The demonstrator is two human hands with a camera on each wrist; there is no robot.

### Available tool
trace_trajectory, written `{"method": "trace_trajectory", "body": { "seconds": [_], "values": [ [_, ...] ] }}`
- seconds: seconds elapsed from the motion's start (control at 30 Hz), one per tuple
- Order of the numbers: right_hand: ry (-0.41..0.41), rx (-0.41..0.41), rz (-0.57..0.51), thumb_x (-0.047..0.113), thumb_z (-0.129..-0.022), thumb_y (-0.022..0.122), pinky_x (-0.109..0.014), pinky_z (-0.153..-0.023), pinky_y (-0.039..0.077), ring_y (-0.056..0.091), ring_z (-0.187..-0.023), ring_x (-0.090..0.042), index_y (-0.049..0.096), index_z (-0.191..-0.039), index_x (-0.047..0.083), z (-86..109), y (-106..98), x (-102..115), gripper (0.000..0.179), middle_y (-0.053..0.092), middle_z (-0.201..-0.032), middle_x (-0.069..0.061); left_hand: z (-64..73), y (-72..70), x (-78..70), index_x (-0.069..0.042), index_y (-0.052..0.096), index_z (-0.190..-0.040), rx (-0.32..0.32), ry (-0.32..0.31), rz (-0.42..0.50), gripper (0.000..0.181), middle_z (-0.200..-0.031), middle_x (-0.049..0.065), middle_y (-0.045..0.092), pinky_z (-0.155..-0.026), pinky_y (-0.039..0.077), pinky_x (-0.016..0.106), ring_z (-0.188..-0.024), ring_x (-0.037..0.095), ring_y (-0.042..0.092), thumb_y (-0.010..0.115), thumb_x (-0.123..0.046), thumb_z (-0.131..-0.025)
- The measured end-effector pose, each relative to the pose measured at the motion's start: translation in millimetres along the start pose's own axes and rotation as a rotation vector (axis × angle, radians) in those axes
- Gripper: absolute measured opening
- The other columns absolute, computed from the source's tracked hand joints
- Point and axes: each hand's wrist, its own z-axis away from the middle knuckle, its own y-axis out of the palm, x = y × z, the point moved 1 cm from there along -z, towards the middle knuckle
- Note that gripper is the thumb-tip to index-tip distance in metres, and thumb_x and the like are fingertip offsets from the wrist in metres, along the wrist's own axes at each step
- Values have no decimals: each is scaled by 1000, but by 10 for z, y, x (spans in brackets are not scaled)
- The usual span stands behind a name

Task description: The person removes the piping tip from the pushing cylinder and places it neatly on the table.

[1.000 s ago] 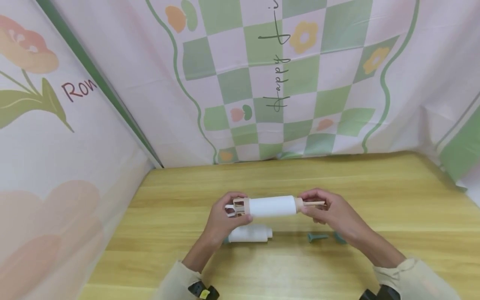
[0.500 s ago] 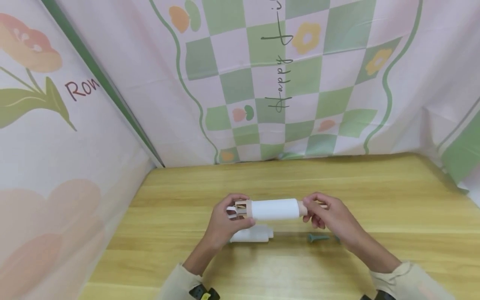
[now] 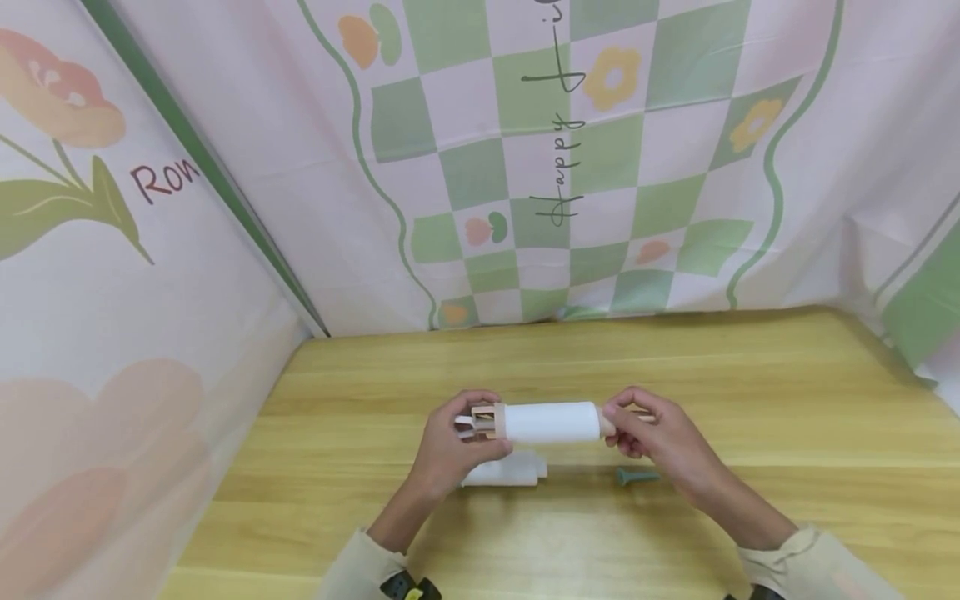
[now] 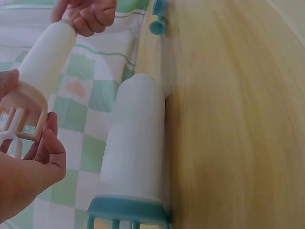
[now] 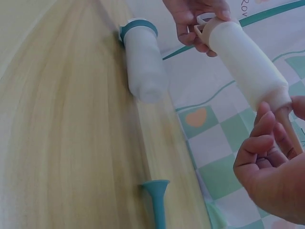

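A white tube (image 3: 552,422) with beige ends is held level above the table between both hands. My left hand (image 3: 450,446) grips its open beige frame end (image 5: 206,31), with a white ring-shaped piece (image 4: 10,138) poking out there. My right hand (image 3: 667,437) pinches the beige collar of the narrow nozzle (image 5: 290,129) at the other end; in the head view the fingers cover most of that nozzle. Below, a second white tube (image 4: 136,138) with a teal frame end (image 4: 127,209) lies on the table, partly behind the left hand in the head view.
A teal funnel-shaped nozzle (image 3: 636,477) lies on the wooden table (image 3: 570,542), below and left of the right hand. Another teal piece (image 4: 159,7) shows beside it in the left wrist view. A patterned cloth (image 3: 555,167) hangs at the table's back edge.
My right hand has shifted its hold, fingers now over the nozzle that showed plainly before. The held tube has moved slightly down and right. A teal piece by the right hand is now hidden.
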Motion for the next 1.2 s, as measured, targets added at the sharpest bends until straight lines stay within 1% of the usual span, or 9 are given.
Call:
{"method": "trace_trajectory", "body": {
  "seconds": [0.2,0.3,0.37,0.47,0.67,0.77,0.87,1.07,1.2],
  "values": [
    [-92,20,36,16,-100,62,-33,-75,56,63,-93,-27,57,-117,-5,16,6,-28,28,60,-114,-20,23,-25,2,-11,66,-120,-23,-20,-39,44,-105,12,61,-72,58,36,-90,24,63,83,-8,-80],
    [-138,49,55,14,-100,62,-34,-76,55,62,-97,-33,55,-120,-4,18,6,-34,27,58,-117,-22,30,-40,8,-10,66,-120,-27,-19,-35,45,-105,12,62,-72,58,36,-89,25,63,83,-6,-78],
    [-148,62,58,13,-101,61,-34,-76,55,62,-99,-35,55,-121,-4,18,3,-38,27,58,-117,-22,35,-45,7,-10,66,-119,-25,-14,-26,45,-106,12,62,-72,58,37,-90,25,64,83,-4,-77],
    [-150,71,62,14,-102,60,-34,-75,55,62,-97,-34,54,-122,-3,22,1,-43,27,59,-115,-19,40,-44,-15,-7,65,-120,-19,-3,-3,47,-107,13,62,-73,59,37,-90,26,65,82,-3,-76],
    [-214,76,83,14,-107,48,-30,-63,46,57,-79,-24,53,-123,-6,21,14,-36,26,59,-96,-17,50,-49,-46,-4,63,-121,-9,12,17,50,-108,14,63,-77,58,37,-93,27,64,82,0,-75],
    [-229,63,92,16,-108,45,-28,-62,45,56,-76,-22,53,-123,-6,16,21,-24,28,59,-91,-19,54,-50,-52,-4,63,-122,-11,12,11,50,-107,14,63,-76,58,36,-92,26,64,82,-1,-76],
    [-226,52,92,16,-108,45,-27,-61,45,56,-75,-22,54,-121,-7,15,24,-10,28,59,-90,-20,54,-47,-57,-4,63,-122,-15,12,8,49,-107,14,62,-76,58,36,-91,26,64,82,-1,-76],
    [-201,29,90,17,-107,49,-28,-58,45,56,-70,-22,58,-115,-6,25,23,-9,26,59,-84,-15,56,-34,-66,-7,64,-120,-11,11,17,48,-107,14,62,-76,58,36,-92,26,64,82,-1,-76],
    [-192,22,100,16,-105,52,-28,-56,44,55,-67,-20,59,-112,-5,32,22,-15,24,59,-83,-17,58,-33,-59,-6,64,-121,-4,15,20,48,-108,14,62,-76,58,37,-92,27,64,82,-1,-76]
  ]
}}
